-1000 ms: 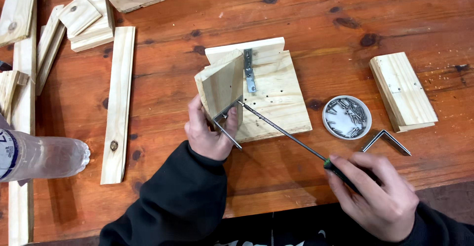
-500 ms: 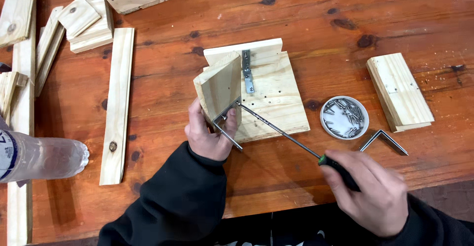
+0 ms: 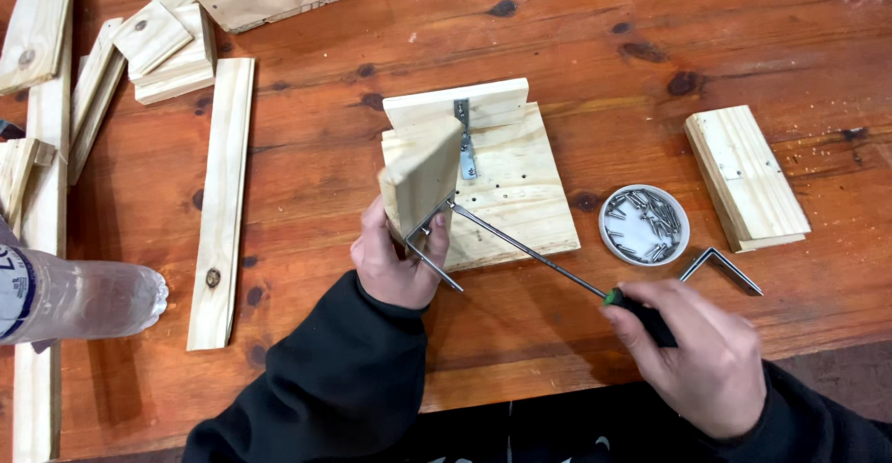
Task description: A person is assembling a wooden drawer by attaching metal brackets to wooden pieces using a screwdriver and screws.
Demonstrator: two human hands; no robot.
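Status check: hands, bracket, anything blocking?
Left hand grips upright board and angle bracket. Right hand holds screwdriver, tip at bracket. Nothing blocking.

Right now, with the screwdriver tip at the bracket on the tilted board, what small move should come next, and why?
Probably keep turning the screwdriver in the right hand: its tip meets the angle bracket on the wooden piece that the left hand steadies, seemingly mid-fastening.

The surface (image 3: pixel 576 36) is reddish brown with dark knots. The boards (image 3: pixel 502 194) are pale yellow wood. The screwdriver (image 3: pixel 641 316) handle is black with a green tip. The sleeves (image 3: pixel 325 389) are black. The dish (image 3: pixel 644 225) at right is white.
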